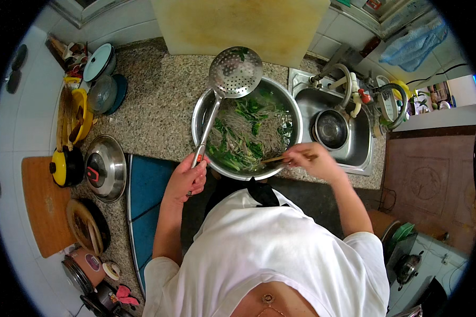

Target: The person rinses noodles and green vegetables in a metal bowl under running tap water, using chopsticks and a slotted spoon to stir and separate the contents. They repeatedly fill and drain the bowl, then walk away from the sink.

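Note:
A large metal basin (297,123) stands on the speckled stone counter before me, filled with liquid, green leafy vegetables (232,156) and thin greyish noodles (271,132). My left hand (188,176) grips the handle of a perforated metal skimmer (236,73). The skimmer's round head is over the basin's far rim, with a bit of green leaf on it. My right hand (311,158), at the basin's near right rim, holds wooden chopsticks (273,159), whose tips reach into the noodles and greens. How many sticks there are I cannot tell.
A metal sink (361,146) with a small pan (331,128) and a curved faucet adjoins on the right. A big cutting board (242,27) leans behind the basin. Bowls, a yellow basket (83,115), a metal lid (107,168) and a rice cooker (87,267) are at left.

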{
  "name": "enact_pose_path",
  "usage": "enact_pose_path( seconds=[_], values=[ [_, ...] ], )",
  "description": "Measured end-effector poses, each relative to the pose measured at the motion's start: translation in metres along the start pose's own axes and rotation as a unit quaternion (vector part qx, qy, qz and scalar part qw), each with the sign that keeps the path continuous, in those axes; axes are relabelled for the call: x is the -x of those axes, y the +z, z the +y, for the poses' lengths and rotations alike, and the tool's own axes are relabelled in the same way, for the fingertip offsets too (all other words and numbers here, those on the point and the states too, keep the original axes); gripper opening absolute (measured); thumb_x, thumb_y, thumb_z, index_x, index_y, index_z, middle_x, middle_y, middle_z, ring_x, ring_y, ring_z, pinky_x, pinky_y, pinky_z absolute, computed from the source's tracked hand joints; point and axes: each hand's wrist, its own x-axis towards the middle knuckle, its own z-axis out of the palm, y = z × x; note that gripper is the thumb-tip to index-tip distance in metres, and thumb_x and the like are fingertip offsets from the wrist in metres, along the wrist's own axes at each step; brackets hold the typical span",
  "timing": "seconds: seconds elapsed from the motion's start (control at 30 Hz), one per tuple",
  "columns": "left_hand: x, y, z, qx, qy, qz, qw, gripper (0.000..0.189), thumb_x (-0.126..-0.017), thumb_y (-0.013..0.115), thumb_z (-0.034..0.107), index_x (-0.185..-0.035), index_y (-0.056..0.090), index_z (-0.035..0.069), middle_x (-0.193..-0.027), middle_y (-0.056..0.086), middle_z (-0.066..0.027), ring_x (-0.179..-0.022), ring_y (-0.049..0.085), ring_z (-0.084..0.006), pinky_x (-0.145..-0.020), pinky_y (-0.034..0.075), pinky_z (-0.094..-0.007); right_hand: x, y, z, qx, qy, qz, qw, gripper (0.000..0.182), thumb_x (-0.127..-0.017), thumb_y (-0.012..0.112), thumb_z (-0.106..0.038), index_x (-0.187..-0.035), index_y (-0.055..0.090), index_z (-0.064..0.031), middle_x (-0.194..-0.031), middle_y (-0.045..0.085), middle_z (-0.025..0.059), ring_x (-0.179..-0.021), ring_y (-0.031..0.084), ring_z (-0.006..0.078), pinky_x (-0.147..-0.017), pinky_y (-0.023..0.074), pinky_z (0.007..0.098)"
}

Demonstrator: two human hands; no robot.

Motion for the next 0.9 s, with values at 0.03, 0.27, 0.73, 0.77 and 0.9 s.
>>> enact_pose_path(
  seconds=[0.03, 0.27, 0.73, 0.77, 0.9],
  values=[
    [0.0, 0.001, 0.001, 0.003, 0.0, 0.0, 1.0, 0.013, -0.097, 0.054, 0.017, -0.104, 0.052, 0.006, -0.059, 0.037, 0.0042, -0.039, 0.03, -0.0031, -0.034, 0.024, -0.0196, -0.005, 0.013, 0.009, 0.015, -0.049, -0.022, 0.998, 0.02, -0.096, 0.055, -0.014, -0.102, 0.068, 0.0008, -0.086, 0.07, 0.0098, -0.074, 0.066, 0.0125, -0.07, 0.053, 0.0252],
    [0.005, -0.004, 0.005, -0.038, 0.014, 0.017, 0.999, 0.017, -0.098, 0.052, 0.018, -0.11, 0.05, 0.005, -0.059, 0.037, 0.0044, -0.039, 0.031, -0.0032, -0.034, 0.025, -0.0199, -0.033, 0.011, -0.005, -0.146, 0.012, 0.071, 0.987, 0.025, -0.099, 0.05, -0.015, -0.101, 0.065, 0.0047, -0.086, 0.068, 0.0109, -0.07, 0.066, 0.015, -0.063, 0.0537, 0.0263],
    [0.007, -0.005, 0.021, -0.017, 0.02, 0.047, 0.999, 0.017, -0.098, 0.052, 0.019, -0.11, 0.05, 0.007, -0.06, 0.038, 0.0043, -0.039, 0.03, -0.0034, -0.033, 0.024, -0.0201, -0.13, 0.041, 0.008, 0.194, -0.272, 0.111, 0.936, 0.019, -0.088, 0.063, -0.012, -0.105, 0.067, -0.0042, -0.095, 0.067, 0.0165, -0.087, 0.061, 0.0349, -0.077, 0.049, 0.042],
    [0.008, -0.006, 0.021, -0.023, 0.022, 0.051, 0.998, 0.017, -0.098, 0.053, 0.019, -0.11, 0.051, 0.007, -0.06, 0.037, 0.0043, -0.039, 0.03, -0.0036, -0.033, 0.024, -0.0203, -0.121, 0.042, 0.008, 0.204, -0.268, 0.089, 0.937, 0.019, -0.088, 0.063, -0.012, -0.104, 0.067, -0.004, -0.095, 0.067, 0.0167, -0.086, 0.061, 0.0353, -0.076, 0.049, 0.0425],
    [0.008, -0.004, 0.018, -0.062, 0.022, 0.072, 0.995, 0.016, -0.098, 0.054, 0.018, -0.109, 0.052, 0.007, -0.059, 0.037, 0.0042, -0.039, 0.03, -0.0038, -0.033, 0.024, -0.0207, -0.07, 0.018, 0.0, 0.099, -0.224, 0.163, 0.956, 0.021, -0.092, 0.06, -0.012, -0.11, 0.066, -0.0025, -0.097, 0.068, 0.0139, -0.088, 0.065, 0.0263, -0.079, 0.0506, 0.0362]
  ],
)
